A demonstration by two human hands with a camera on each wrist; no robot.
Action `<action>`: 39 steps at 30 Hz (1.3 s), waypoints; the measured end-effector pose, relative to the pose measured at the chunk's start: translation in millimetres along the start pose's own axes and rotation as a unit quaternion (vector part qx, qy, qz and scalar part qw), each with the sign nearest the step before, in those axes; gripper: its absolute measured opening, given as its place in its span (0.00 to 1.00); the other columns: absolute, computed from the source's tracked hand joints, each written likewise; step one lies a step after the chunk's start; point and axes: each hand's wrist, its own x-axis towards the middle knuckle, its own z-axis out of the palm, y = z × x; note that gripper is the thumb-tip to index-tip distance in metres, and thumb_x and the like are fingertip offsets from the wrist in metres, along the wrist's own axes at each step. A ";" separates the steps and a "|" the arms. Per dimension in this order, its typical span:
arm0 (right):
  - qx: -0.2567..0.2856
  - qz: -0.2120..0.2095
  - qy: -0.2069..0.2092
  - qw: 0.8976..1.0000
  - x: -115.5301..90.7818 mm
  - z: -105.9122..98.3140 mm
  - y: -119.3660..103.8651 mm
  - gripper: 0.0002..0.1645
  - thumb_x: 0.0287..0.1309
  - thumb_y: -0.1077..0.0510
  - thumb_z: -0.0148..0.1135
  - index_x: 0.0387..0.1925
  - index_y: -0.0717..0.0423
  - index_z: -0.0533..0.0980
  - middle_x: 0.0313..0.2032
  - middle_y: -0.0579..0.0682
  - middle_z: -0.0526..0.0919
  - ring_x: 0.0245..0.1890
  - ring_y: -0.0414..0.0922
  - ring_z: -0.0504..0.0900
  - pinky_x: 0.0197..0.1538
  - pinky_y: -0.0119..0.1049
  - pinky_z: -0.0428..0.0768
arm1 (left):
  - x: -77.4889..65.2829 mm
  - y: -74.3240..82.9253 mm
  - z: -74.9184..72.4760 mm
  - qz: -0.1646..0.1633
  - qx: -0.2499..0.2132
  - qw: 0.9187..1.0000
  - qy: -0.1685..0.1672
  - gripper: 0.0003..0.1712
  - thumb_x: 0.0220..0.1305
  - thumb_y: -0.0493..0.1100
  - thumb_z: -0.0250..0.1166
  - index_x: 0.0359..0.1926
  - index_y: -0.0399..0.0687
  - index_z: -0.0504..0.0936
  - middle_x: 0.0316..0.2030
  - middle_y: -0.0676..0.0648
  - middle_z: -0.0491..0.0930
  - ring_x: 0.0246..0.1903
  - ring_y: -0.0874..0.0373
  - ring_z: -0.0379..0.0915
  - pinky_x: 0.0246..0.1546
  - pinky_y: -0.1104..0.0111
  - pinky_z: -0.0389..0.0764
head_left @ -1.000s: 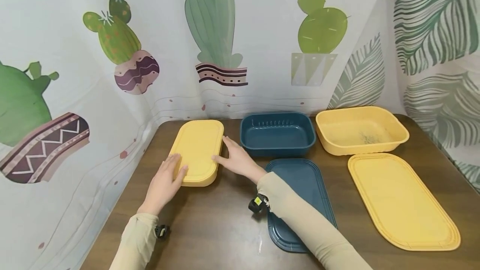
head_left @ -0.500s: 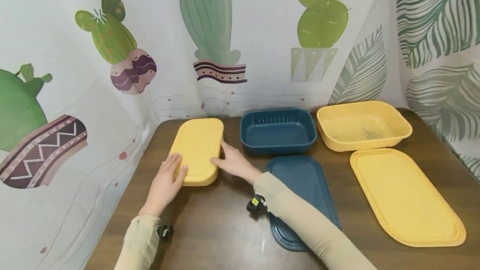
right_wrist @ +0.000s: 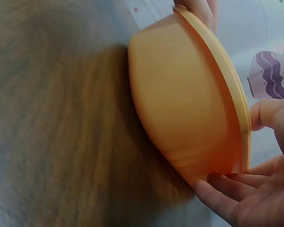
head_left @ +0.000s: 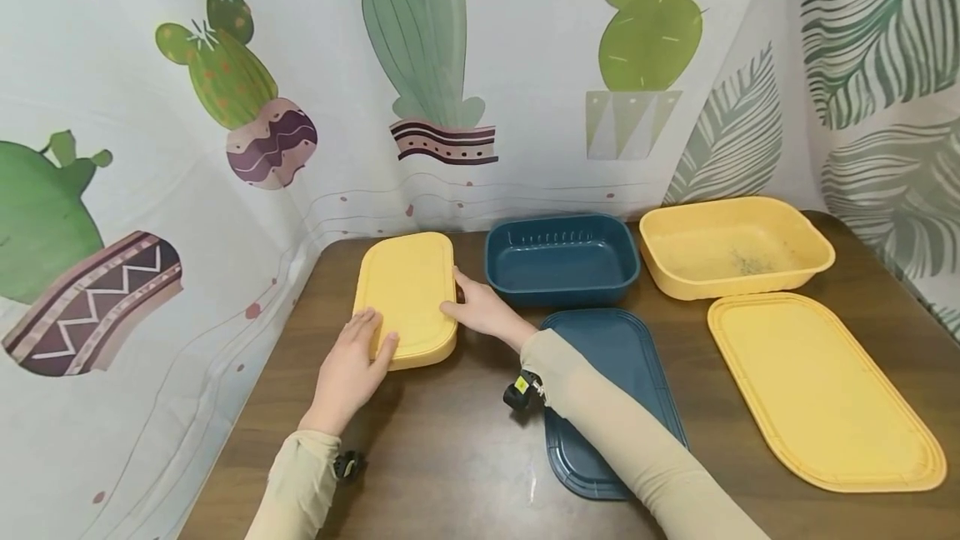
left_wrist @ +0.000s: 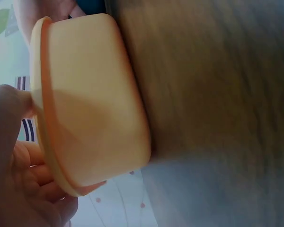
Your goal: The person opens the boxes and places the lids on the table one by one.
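Observation:
A yellow plastic food container [head_left: 442, 354] stands on the table's left side, its yellow lid [head_left: 411, 290] covering the top. My left hand [head_left: 347, 369] holds its near left corner, with the thumb on the lid and the fingers down over the left edge. On the opposite long side, my right hand [head_left: 482, 307] grips the rim; its thumb lies on the lid's edge. In the right wrist view, the right fingers [right_wrist: 222, 194] reach along the container's wall below the rim. The left wrist view shows the left fingers [left_wrist: 47, 184] bent at the lid's rim.
An uncovered dark blue container [head_left: 562, 261] and an uncovered yellow container [head_left: 735, 248] stand along the back of the wooden table [head_left: 450, 457]. In front of them lie a dark blue lid [head_left: 607, 348], partly under my right sleeve, and a yellow lid [head_left: 825, 390]. A printed cloth [head_left: 540, 48] hangs behind.
The head view has shifted slightly, so everything sits a little differently in it. Both hands keep their hold on the lidded yellow container; the right thumb has moved slightly along the lid's edge.

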 end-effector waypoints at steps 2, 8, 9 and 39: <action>0.008 0.003 0.000 1.000 0.1 -3.2 2.1 0.48 0.68 0.50 0.57 0.79 0.62 0.46 0.55 0.59 0.83 0.27 0.40 0.77 0.33 0.32 0.74 | -0.9 4.2 -0.8 0.004 0.003 1.000 -0.003 0.36 0.75 0.58 0.55 0.66 0.31 0.73 0.69 0.34 0.68 0.71 0.39 0.59 0.69 0.47 0.61; 0.053 0.009 0.005 0.999 1.0 -6.0 3.4 0.48 0.67 0.53 0.59 0.79 0.59 0.48 0.66 0.58 0.74 0.53 0.42 0.81 0.49 0.33 0.79 | 1.5 4.2 -2.4 0.009 -0.005 1.000 -0.007 0.35 0.75 0.59 0.56 0.65 0.33 0.74 0.68 0.35 0.69 0.71 0.39 0.58 0.68 0.45 0.63; 0.059 0.010 0.003 0.998 0.9 -5.6 3.0 0.48 0.67 0.53 0.59 0.79 0.59 0.48 0.66 0.58 0.74 0.55 0.44 0.81 0.50 0.34 0.80 | 2.8 2.1 -2.9 0.007 -0.010 1.000 -0.005 0.34 0.75 0.58 0.56 0.64 0.33 0.75 0.68 0.35 0.69 0.72 0.39 0.58 0.68 0.45 0.63; 0.043 -0.002 -0.005 0.999 -13.3 -8.0 5.0 0.47 0.68 0.48 0.63 0.77 0.63 0.54 0.74 0.57 0.61 0.68 0.47 0.68 0.70 0.45 0.67 | 32.2 -35.1 -9.2 -0.008 0.024 1.000 -0.003 0.33 0.79 0.52 0.46 0.71 0.31 0.66 0.71 0.32 0.63 0.69 0.32 0.59 0.67 0.42 0.62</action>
